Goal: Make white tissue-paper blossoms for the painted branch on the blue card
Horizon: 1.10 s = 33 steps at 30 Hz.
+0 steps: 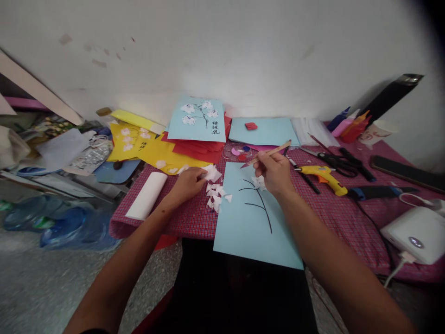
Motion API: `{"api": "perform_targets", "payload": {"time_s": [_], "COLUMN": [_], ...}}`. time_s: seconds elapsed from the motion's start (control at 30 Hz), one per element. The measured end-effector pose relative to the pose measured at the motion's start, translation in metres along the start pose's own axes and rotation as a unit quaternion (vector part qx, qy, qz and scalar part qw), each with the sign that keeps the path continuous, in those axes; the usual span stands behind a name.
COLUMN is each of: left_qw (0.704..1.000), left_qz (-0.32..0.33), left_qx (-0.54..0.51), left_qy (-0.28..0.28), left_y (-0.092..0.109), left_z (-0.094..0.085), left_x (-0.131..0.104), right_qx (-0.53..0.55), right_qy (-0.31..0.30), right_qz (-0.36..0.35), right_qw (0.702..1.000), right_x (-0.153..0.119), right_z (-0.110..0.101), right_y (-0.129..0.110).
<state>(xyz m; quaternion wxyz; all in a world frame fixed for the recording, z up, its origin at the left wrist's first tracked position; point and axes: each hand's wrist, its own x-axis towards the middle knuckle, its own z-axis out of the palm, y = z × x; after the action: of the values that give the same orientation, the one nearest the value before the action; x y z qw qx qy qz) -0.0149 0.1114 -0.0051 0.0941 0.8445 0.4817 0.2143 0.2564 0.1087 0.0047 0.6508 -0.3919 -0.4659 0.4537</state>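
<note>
A light blue sheet (239, 232) with dark drawn branches lies at the table's front edge, a white paper blossom (257, 182) near its top branch. Over the sheet's upper part, my right hand (273, 169) is closed on a thin wooden brush (280, 148), its tip pointing left. To the left of the sheet, my left hand (189, 184) pinches a piece of white paper (212, 173). Just below it lies a pile of torn white paper pieces (215, 195). Behind the hands is a palette (236, 151) with pink, blue and red paint.
A white paper roll (146, 195) lies left. A finished blossom picture (196, 130) rests on red sheets at the back. Rightward are a yellow glue gun (323, 177), black scissors (335, 162), paint bottles (354, 127), a paper cup (377, 132) and a white device (413, 234) with a cable.
</note>
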Motion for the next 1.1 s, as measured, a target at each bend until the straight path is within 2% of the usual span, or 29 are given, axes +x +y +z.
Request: {"api": "perform_targets", "payload": {"time_s": [0.43, 0.6, 0.87, 1.1], "left_qw": [1.000, 0.999, 0.994, 0.970], "left_qz": [0.004, 0.005, -0.073, -0.150], "left_qx": [-0.013, -0.044, -0.076, -0.168], "left_qy": [-0.023, -0.010, 0.030, 0.091], "left_y": [-0.005, -0.008, -0.009, -0.013], "left_z": [-0.005, -0.005, -0.006, -0.010], "left_x": [0.001, 0.001, 0.005, 0.012], "right_qx": [-0.006, -0.006, -0.006, -0.002], "right_qy": [-0.006, -0.011, -0.013, -0.020], "right_qz": [0.001, 0.004, 0.010, 0.016], "right_qw": [1.000, 1.000, 1.000, 1.000], "right_x": [0.000, -0.001, -0.001, -0.002], "right_z": [0.001, 0.001, 0.002, 0.003], "right_y": [0.001, 0.001, 0.001, -0.001]}}
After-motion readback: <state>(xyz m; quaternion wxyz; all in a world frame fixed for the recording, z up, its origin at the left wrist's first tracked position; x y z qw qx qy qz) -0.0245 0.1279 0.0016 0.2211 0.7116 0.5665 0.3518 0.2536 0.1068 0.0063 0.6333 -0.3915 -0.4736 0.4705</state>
